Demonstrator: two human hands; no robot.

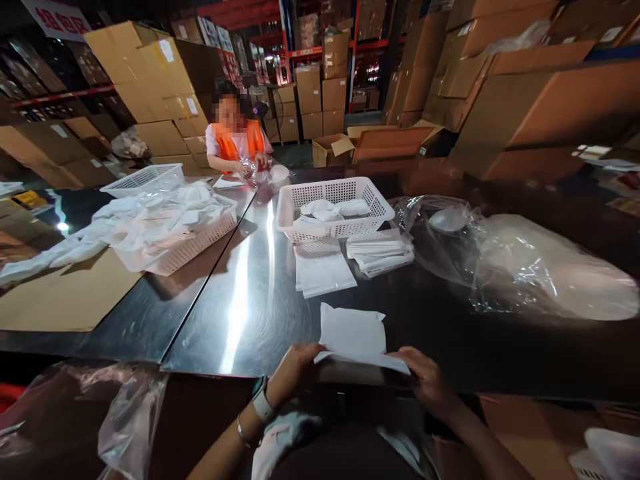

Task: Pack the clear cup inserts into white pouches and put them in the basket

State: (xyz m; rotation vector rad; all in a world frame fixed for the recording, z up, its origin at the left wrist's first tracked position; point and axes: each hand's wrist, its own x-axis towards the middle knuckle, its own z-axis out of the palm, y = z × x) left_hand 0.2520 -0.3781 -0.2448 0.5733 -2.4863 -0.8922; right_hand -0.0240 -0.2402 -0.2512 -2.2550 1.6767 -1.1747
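Observation:
At the table's front edge, my left hand (pixel 300 363) pinches the left end of a flat white packet (pixel 353 330). My right hand (pixel 425 375) grips the right end of its near edge, which spreads between both hands like a flap. The packet looks like a paper or film pouch; its contents are hidden. Just beyond it lie a flat white packet (pixel 325 270) and a stack of similar white packets (pixel 380 253). Behind these stands a white perforated basket (pixel 285 217) with a few white packets inside.
On the left, another white basket (pixel 175 260) is heaped with white packets, beside a cardboard sheet (pixel 65 300). Clear plastic bags (pixel 530 267) with white round items lie on the right. Across the metal table, a person in an orange vest (pixel 235 140) handles clear plastic.

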